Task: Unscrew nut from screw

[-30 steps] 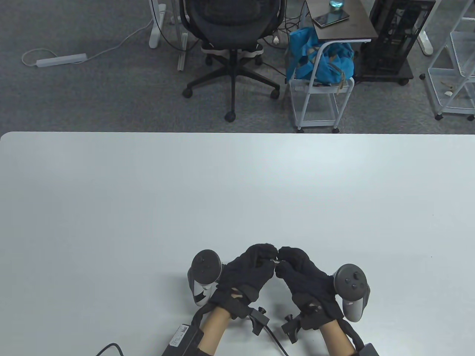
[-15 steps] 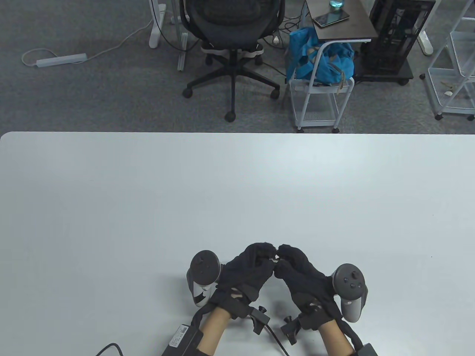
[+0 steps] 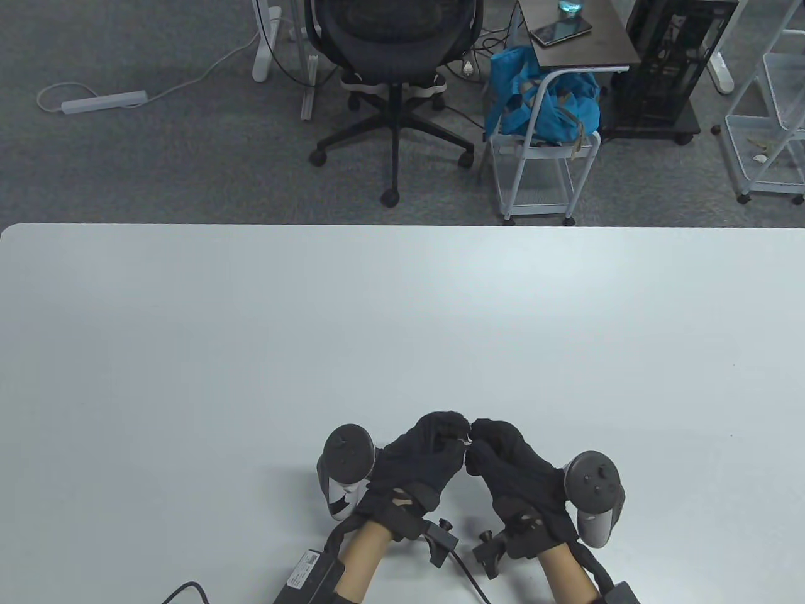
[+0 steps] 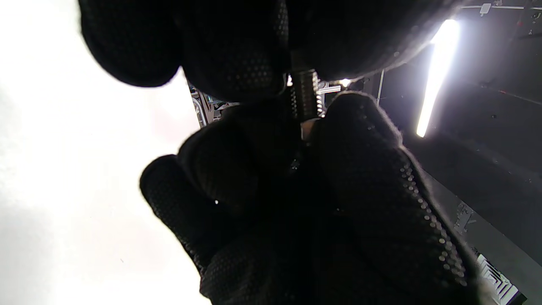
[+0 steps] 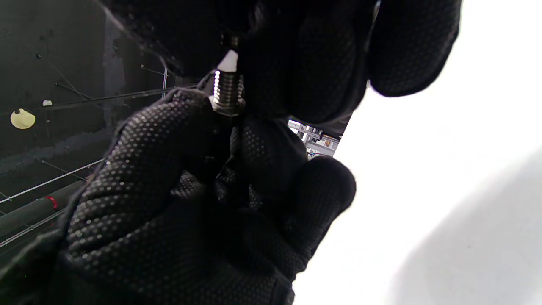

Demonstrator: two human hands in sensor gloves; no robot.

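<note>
A small threaded metal screw (image 5: 228,87) is held between both gloved hands, low over the table's near edge. It also shows in the left wrist view (image 4: 305,95) and as a glint in the table view (image 3: 468,441). My left hand (image 3: 454,434) pinches one end, where a wider hex piece that looks like the nut (image 5: 227,109) sits against its fingertips (image 5: 186,123). My right hand (image 3: 479,440) pinches the other end, which its fingers hide. The bare thread shows in the gap between the hands.
The white table (image 3: 402,327) stretches away in front of the hands. Trackers ride on the left hand (image 3: 344,469) and the right hand (image 3: 594,494). Cables and a black box (image 3: 308,576) lie at the near edge. An office chair (image 3: 393,75) and a cart (image 3: 541,157) stand beyond the table.
The right hand has rolled a little at the wrist, its tracker shifting slightly, while the fingertips stay on the screw. The left hand has held still.
</note>
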